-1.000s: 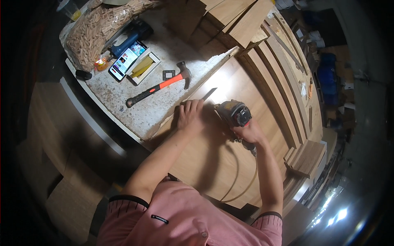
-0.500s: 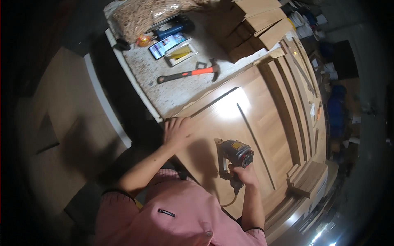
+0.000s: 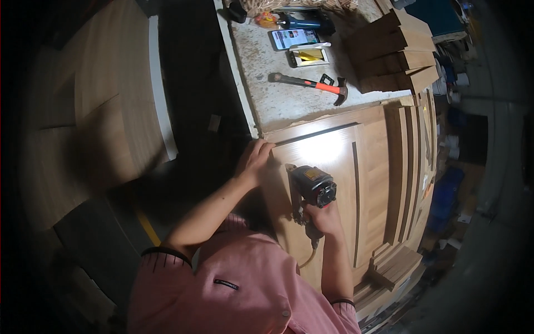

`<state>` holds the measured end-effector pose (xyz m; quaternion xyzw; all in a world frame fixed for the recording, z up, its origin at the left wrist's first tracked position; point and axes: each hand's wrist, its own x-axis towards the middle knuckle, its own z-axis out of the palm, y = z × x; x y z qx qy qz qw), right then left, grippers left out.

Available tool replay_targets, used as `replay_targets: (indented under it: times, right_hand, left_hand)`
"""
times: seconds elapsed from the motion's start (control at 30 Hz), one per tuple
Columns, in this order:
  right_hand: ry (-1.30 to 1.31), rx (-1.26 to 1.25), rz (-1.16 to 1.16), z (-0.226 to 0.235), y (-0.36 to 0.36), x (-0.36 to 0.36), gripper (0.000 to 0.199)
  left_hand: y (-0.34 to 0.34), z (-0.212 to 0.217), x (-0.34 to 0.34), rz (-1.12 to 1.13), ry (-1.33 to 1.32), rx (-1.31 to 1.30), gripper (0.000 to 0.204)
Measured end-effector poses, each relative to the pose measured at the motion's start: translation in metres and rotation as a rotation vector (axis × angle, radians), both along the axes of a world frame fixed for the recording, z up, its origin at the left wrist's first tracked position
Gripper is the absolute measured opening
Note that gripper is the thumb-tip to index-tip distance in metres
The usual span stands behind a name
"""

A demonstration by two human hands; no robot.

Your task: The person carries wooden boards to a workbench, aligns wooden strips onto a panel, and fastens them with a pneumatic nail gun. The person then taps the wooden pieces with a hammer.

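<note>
My right hand is wrapped round the handle of a dark nail gun, with a pale hose hanging from its grip. The gun's nose is over the left part of a light wooden panel, beside my left hand; I cannot tell whether it touches the wood. My left hand holds the panel's left corner, its fingers bent over the edge. A dark groove or strip runs along the panel, and bright light falls near its far end.
Beyond the panel, a stained white worktop carries a claw hammer, a phone, a small open box and a blue tool. Stacked brown boards stand at the far right. Long wooden strips and short blocks lie right.
The view has turned, so the worktop and panel appear farther right and up. The nail gun has come closer to my left hand, which stays at the panel's corner.
</note>
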<state>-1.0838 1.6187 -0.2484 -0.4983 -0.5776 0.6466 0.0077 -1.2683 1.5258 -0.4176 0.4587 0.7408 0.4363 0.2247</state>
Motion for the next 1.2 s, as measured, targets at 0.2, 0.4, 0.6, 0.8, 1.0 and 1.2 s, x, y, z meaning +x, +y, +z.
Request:
replay_targets:
  times: [0.2,0.4,0.6,0.8,1.0,1.2]
  right_hand:
    - [-0.029,0.039,0.068,-0.003,-0.004,-0.024,0.036]
    - [-0.033,0.038,0.061,-0.009,-0.002,-0.024,0.034]
    - [-0.100,0.026,0.084,-0.008,0.000,-0.025,0.034]
    - [-0.120,0.016,0.032,0.003,0.000,-0.036,0.051]
    - [-0.127,0.064,-0.024,0.015,0.028,-0.026,0.051]
    - [-0.215,0.048,-0.051,0.035,0.039,-0.037,0.044]
  left_hand:
    - [0.002,-0.008,0.000,0.014,0.011,-0.079,0.054]
    - [0.003,-0.003,-0.001,0.003,0.087,-0.027,0.053]
    - [0.005,-0.003,-0.001,0.014,0.063,-0.056,0.053]
    - [0.007,0.005,0.000,0.017,0.179,-0.035,0.053]
    - [-0.001,-0.004,0.000,0.027,0.040,0.023,0.054]
    - [0.002,-0.002,0.002,0.044,0.063,-0.018,0.064]
